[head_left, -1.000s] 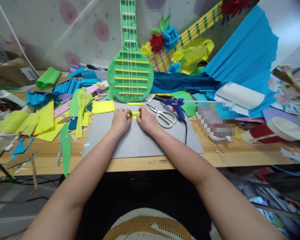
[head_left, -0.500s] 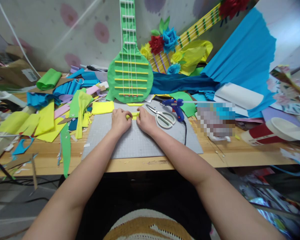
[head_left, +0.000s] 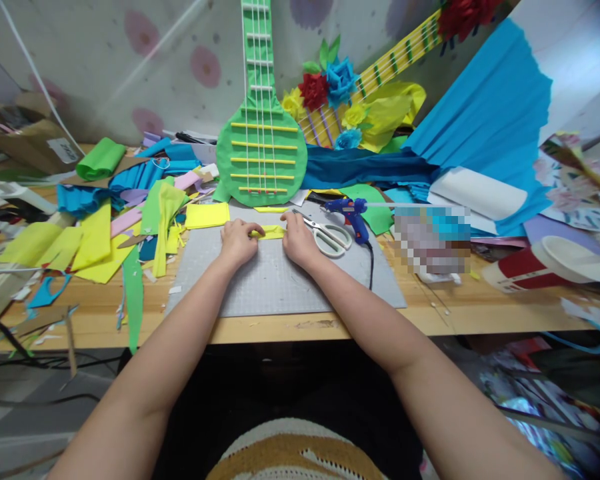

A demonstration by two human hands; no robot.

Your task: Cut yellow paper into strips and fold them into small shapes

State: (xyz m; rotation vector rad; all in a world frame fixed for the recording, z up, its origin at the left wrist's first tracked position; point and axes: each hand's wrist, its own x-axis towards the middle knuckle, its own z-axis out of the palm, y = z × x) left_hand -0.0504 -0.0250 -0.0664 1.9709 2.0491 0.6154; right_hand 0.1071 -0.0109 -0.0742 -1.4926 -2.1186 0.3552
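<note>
No words or numbers are legible from here: the white rectangular label point(head_left: 63, 151) on the brown cardboard box point(head_left: 27, 141) and the small marks on the red-and-white cup point(head_left: 524, 268) blur.

green instrument point(head_left: 262, 150) cropped at top, yellow strip point(head_left: 273, 233) partly hidden by fingers point(head_left: 289, 224)

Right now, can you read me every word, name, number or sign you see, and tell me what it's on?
There are none I can read for sure.
White label on the cardboard box: dark marks, too blurred to read.
Red-and-white cup: small marks low on the red part, too small to read.
Blue glue gun: too small to tell if anything is written.
Yellow strip: no writing shows.
</note>
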